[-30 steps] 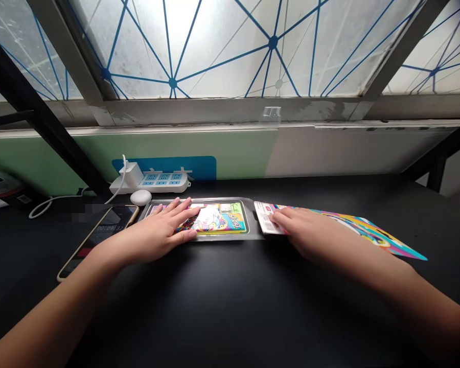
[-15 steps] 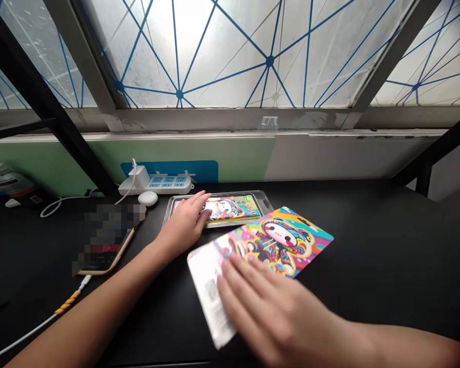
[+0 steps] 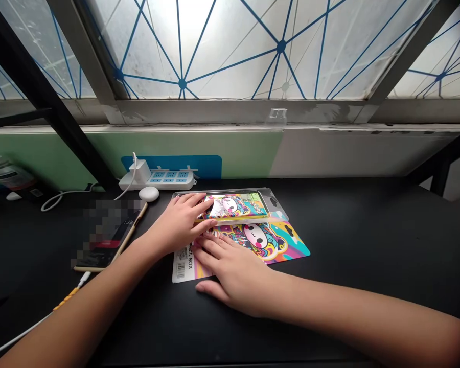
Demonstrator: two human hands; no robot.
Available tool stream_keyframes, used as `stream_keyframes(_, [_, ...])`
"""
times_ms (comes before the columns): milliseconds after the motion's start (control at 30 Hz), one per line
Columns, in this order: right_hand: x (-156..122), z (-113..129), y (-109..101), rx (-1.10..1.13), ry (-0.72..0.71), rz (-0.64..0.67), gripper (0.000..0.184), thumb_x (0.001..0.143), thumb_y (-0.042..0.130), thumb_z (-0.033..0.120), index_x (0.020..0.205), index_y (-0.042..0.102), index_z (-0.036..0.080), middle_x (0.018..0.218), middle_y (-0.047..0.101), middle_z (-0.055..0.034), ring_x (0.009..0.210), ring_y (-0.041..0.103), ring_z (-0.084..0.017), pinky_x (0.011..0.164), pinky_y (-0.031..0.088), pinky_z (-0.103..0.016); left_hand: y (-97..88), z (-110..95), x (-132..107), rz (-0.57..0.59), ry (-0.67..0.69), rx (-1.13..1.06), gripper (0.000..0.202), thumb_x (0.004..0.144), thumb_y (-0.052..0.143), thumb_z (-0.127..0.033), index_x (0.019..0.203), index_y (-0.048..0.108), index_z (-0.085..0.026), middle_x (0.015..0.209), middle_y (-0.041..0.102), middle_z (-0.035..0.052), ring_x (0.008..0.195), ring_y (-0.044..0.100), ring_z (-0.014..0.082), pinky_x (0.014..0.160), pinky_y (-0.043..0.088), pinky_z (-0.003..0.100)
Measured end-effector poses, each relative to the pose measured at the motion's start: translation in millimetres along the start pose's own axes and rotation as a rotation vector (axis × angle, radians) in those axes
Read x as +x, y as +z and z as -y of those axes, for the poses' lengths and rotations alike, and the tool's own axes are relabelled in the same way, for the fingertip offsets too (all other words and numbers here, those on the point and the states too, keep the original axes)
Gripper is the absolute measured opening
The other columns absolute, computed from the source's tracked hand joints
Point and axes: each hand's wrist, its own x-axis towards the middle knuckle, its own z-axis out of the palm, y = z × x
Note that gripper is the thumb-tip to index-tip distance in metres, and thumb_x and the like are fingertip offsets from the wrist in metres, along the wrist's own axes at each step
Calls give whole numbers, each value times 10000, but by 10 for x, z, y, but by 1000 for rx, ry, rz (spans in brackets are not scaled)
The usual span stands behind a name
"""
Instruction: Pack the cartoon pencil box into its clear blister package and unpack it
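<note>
Left hand [image 3: 178,220]: flat, palm down, on the left part of the clear plastic pack [image 3: 278,204]; thumb apart, gripping nothing.
Right hand [image 3: 241,271]: flat on the printed card [image 3: 258,240], thumb spread wide past its front edge.
Plastic pack: near the back edge of the desk [image 3: 368,245], a colourful box [image 3: 235,205] inside.
Printed card: marked "PENCIL BOX", partly under the pack's front.
Back edge, left: power strip [image 3: 168,180].
</note>
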Motion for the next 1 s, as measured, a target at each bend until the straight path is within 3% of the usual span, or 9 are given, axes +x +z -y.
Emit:
stream_keyframes(100, [8,-53,-2,52,22,5,604,1031,463,489,1517,458,129,1556,490,-162,1495,356,-327,1244,291,-495,-12,-12,-6,19,32,32,654,980,500,-601,1515,479,-225,1577,464,145,1417,435,350,1116,385,543])
stream_keyframes(267, [-6,-40,27,28,-27,-38,460,1060,411,335,1448,515,111,1495,543,-171,1444,430,-298,1229,311,-490,18,-113,1,19,-5,85,596,1004,468,-559,1505,481,-235,1564,478,144,1392,446,367,1066,407,562])
stream_keyframes(400, [2,-55,26,16,-45,-70,387,1042,464,341,1337,596,127,1418,607,-159,1383,498,-304,1212,337,-497,40,-183,1,22,-3,88,599,1010,446,-568,1508,469,-237,1575,466,130,1408,425,356,1096,378,545])
stream_keyframes(600, [35,-80,35,66,-66,-131,361,1005,557,338,1276,623,109,1377,628,-171,1341,529,-301,1178,387,-458,20,-189,15,32,-30,67,532,1058,328,-507,1505,475,-259,1573,477,114,1396,452,340,1084,390,532])
stream_keyframes(800, [96,-54,48,61,-46,-158,288,986,595,343,1184,653,142,1293,667,-156,1258,575,-300,1111,444,-475,1,-197,41,12,-41,36,524,1057,341,-488,1495,497,-248,1553,505,118,1390,470,333,1092,393,533])
stream_keyframes(900, [94,-49,-13,37,-74,-191,223,991,572,321,1067,692,149,1159,716,-131,1128,631,-274,1024,504,-425,-2,-162,42,21,-33,8,533,1063,320,-482,1505,493,-239,1576,481,114,1432,439,324,1114,377,533])
stream_keyframes(1000, [62,-125,-196,-24,-55,-271,272,1028,467,304,966,709,195,1084,731,-88,1037,642,-230,976,516,-372,3,-113,42,40,-20,-26,538,1067,306,-484,1520,475,-249,1607,441,96,1469,401,304,1156,339,518])
